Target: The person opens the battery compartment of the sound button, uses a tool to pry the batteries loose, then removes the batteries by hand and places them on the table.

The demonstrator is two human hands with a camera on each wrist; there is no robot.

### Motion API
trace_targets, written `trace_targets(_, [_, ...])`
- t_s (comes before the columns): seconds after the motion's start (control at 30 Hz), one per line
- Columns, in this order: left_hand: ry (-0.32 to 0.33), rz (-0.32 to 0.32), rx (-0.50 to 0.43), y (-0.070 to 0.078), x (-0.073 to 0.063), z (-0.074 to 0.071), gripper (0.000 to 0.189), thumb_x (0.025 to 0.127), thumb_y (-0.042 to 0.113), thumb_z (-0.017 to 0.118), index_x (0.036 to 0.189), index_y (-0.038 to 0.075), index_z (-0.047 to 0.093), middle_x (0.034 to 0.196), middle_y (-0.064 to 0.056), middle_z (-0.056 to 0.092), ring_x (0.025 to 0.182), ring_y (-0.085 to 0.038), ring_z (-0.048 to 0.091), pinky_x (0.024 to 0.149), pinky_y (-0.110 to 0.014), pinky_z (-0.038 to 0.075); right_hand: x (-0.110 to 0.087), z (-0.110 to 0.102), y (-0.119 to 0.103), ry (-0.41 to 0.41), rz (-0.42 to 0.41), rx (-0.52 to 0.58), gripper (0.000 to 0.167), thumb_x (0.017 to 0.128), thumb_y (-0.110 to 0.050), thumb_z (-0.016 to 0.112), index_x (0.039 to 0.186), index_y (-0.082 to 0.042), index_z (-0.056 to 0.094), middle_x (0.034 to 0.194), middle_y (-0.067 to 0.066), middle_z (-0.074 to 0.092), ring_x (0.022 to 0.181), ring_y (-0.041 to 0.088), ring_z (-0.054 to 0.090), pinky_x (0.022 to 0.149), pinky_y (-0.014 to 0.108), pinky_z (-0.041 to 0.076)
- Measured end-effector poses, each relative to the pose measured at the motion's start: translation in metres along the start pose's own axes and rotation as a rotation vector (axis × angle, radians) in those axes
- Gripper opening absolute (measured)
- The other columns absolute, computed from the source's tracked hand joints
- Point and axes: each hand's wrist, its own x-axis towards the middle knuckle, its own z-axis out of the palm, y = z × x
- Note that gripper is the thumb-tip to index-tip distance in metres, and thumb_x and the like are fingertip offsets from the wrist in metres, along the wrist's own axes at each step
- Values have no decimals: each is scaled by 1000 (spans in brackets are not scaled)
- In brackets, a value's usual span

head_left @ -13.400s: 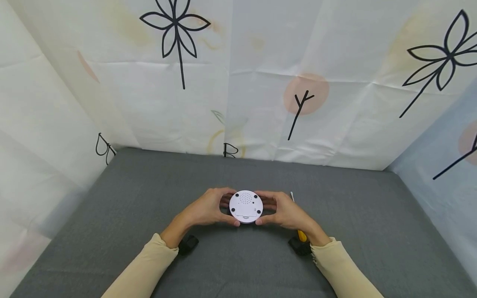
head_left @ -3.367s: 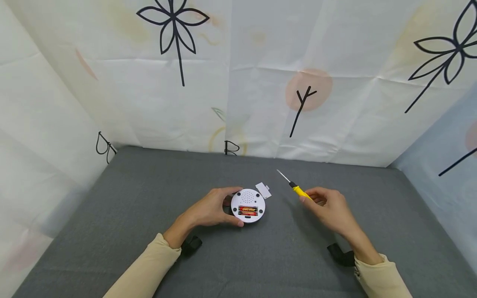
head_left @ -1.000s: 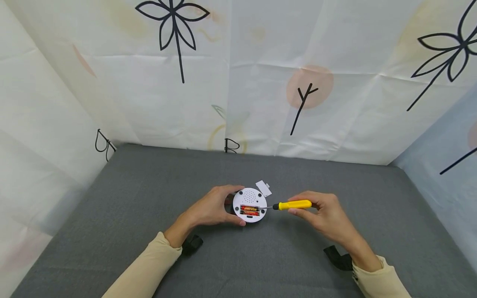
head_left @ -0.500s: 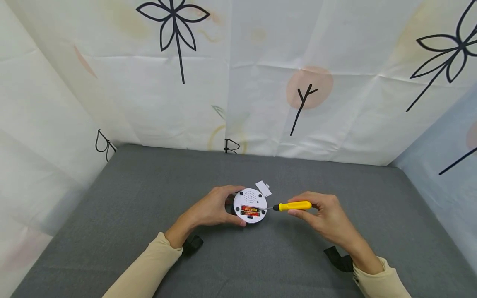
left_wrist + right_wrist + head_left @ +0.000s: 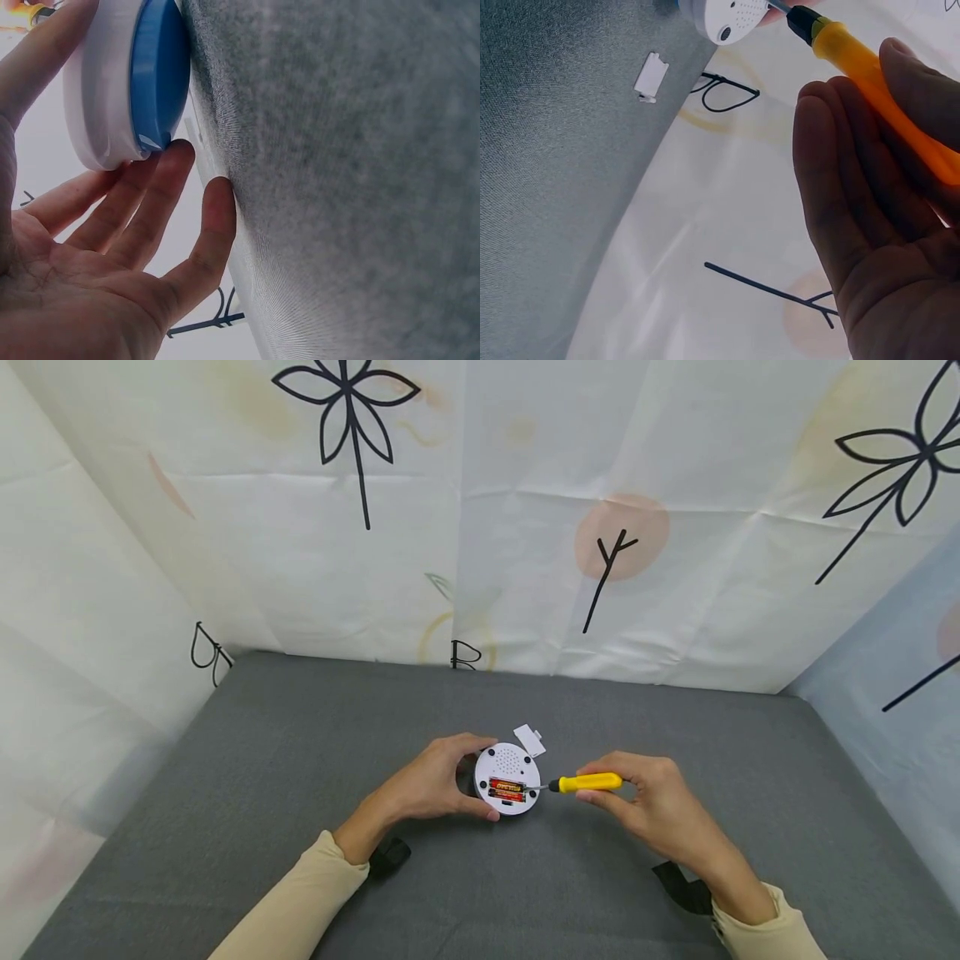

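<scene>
In the head view, my left hand (image 5: 432, 782) grips a round white device (image 5: 510, 762) by its left side, between thumb and fingers. Its underside faces up, with speaker holes and dark round feet; the left wrist view shows a blue face (image 5: 161, 71) turned toward the table. Two red batteries (image 5: 507, 789) lie side by side in its uncovered compartment. My right hand (image 5: 651, 795) pinches the yellow handle of a screwdriver (image 5: 592, 782), which lies nearly level. The shaft reaches over the device's right edge, with the tip at the batteries' right end.
The small white battery cover (image 5: 529, 740) lies on the grey cloth-covered table (image 5: 337, 710), just behind the device. Pale patterned sheets (image 5: 517, 585) hang behind the table and at both sides. Black straps (image 5: 684, 887) sit at the wrists.
Earlier the cover was on and both hands held the device; then the cover came off. The screwdriver moved left onto the batteries. Lately the device and left hand shifted slightly right and nearer.
</scene>
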Motion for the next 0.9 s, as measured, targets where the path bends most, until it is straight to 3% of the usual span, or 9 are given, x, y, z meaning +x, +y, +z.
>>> trace_targets(0.27, [12,13,24,0,0,1,89,68,31,97,144,8,56,135,-1,60,116,-15,59,101,-40,48,0,5,-4,21,15,-12,28,76,-2,87,98,-15,77,94,-9,72,78,5,62,64,27,54])
trace_targets(0.53, [22,26,49,1,0,1,93,67,33,97,145,4,55,136,-3,61,118,-20,58,97,-43,50,-1,10,-7,36,-83,-14,30,75,3,87,99,-12,75,94,-8,71,81,6,65,70,27,57])
trace_targets(0.9, [19,24,65,2,0,1,94,67,33,97,145,3,54,135,-5,61,120,-21,58,99,-44,49,0,15,-6,62,-25,-2,26,78,0,85,99,-12,75,94,-9,71,81,6,65,68,30,57])
